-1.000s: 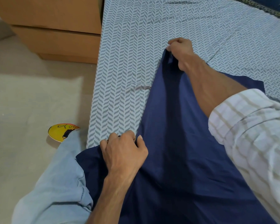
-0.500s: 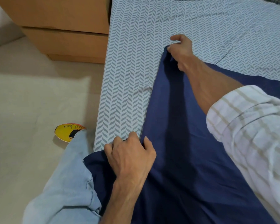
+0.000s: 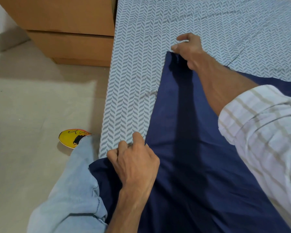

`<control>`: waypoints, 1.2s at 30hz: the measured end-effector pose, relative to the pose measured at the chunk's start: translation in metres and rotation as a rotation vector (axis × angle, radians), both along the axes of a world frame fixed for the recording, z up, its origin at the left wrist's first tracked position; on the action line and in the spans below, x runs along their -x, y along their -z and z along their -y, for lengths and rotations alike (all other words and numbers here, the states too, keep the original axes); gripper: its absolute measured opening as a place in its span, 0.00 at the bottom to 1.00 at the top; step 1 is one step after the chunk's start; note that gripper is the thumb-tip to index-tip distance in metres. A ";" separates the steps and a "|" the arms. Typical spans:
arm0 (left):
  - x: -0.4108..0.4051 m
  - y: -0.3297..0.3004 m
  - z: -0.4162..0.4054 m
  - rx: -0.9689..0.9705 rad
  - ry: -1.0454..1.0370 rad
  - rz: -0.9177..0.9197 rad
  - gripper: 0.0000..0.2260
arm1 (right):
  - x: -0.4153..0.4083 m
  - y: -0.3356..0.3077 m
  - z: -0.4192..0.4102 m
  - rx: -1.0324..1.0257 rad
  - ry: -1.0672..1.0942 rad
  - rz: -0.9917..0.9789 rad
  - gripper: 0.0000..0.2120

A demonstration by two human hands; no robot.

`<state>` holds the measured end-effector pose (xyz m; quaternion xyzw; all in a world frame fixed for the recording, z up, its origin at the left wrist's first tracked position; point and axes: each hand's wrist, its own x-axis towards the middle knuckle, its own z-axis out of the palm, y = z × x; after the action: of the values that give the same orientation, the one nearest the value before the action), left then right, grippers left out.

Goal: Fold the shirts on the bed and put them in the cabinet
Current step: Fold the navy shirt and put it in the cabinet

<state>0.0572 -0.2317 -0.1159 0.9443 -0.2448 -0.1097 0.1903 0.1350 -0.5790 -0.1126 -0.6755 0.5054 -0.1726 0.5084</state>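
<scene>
Head view: the left hand (image 3: 134,158) pinches the near edge of the navy shirt (image 3: 191,157), the right hand (image 3: 189,50) pinches its far corner, stretched between them on the bed (image 3: 141,56). Folding looks barely begun; the cabinet step remains.

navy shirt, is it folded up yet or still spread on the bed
Mostly spread. The navy shirt lies flat on the bed, held at its left edge by both hands.

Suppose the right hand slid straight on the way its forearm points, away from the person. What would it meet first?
Probably only the patterned bedsheet: the right hand pinches the navy shirt's far corner, and no object shows beyond it in this view.
</scene>
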 end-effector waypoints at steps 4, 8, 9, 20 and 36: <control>0.000 0.004 0.001 -0.012 0.020 0.040 0.12 | -0.007 0.005 -0.004 0.087 -0.017 -0.096 0.13; -0.001 0.004 0.001 -0.088 0.042 0.044 0.11 | -0.016 0.015 -0.003 0.201 -0.111 -0.259 0.16; -0.001 0.002 0.002 -0.129 0.055 0.028 0.12 | -0.017 0.018 -0.002 0.215 -0.137 -0.267 0.11; 0.002 0.018 0.004 -0.070 0.027 0.124 0.10 | -0.018 0.029 -0.012 0.390 -0.022 -0.211 0.04; 0.020 0.005 0.033 -0.246 0.244 0.354 0.23 | 0.334 0.013 -0.011 0.603 0.239 -0.462 0.11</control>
<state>0.0370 -0.2645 -0.1207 0.9283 -0.3715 0.0061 0.0134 -0.1986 -0.5681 -0.1260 -0.7520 0.6082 -0.2146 0.1364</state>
